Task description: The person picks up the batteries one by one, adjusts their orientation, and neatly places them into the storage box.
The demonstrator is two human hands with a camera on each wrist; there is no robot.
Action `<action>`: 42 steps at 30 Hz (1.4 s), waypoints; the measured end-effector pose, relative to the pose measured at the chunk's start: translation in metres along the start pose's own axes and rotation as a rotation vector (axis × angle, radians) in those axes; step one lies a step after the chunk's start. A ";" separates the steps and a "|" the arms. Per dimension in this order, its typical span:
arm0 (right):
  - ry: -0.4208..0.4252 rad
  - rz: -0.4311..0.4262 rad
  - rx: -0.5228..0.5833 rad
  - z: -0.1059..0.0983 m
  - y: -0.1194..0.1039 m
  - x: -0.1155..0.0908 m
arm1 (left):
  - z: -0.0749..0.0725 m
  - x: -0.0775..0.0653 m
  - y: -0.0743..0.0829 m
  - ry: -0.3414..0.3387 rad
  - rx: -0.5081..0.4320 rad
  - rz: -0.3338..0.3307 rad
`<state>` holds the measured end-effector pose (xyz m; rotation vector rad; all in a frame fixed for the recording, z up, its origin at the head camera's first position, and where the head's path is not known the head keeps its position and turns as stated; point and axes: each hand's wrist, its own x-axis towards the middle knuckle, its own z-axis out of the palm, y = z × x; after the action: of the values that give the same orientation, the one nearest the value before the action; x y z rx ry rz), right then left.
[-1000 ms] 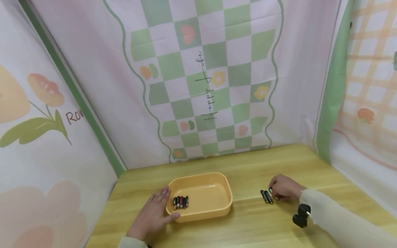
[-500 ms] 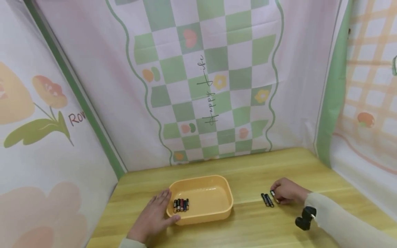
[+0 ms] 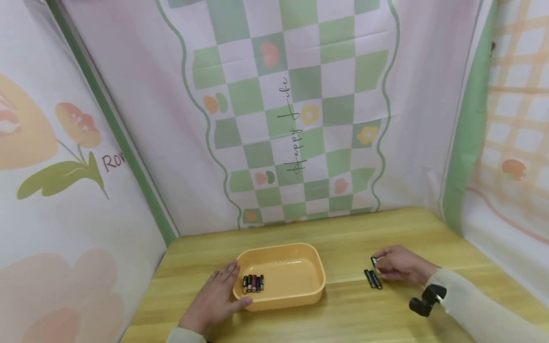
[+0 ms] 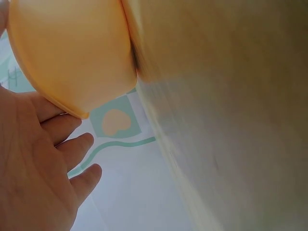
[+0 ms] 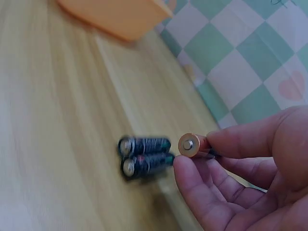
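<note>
My right hand pinches a battery between thumb and fingers; its copper-coloured end faces the right wrist camera. Just below it, two dark batteries lie side by side on the table. My left hand rests against the left end of a yellow plastic tray, fingers extended along the rim and thumb at the front edge. Inside the tray, at its left end, several batteries stand in a neat row, one of them red. From the left wrist view, fingertips touch the tray's outer rim.
The wood-grain table runs back to a fabric wall with a green checked print. More printed cloth hangs at the left and right sides. A black device is strapped to the right wrist.
My right hand has lifted the battery up from beside the other two, which stay on the table. The left hand keeps its place on the tray. The head view has shifted slightly.
</note>
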<state>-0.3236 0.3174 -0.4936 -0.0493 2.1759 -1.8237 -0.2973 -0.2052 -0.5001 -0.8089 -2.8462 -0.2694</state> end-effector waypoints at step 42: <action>-0.155 -0.089 0.174 0.111 -0.081 0.046 | -0.002 0.003 0.002 -0.023 0.017 -0.009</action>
<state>-0.3528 0.1854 -0.4412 -0.2451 1.9325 -1.9802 -0.2985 -0.2030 -0.4970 -0.8017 -2.8701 -0.2381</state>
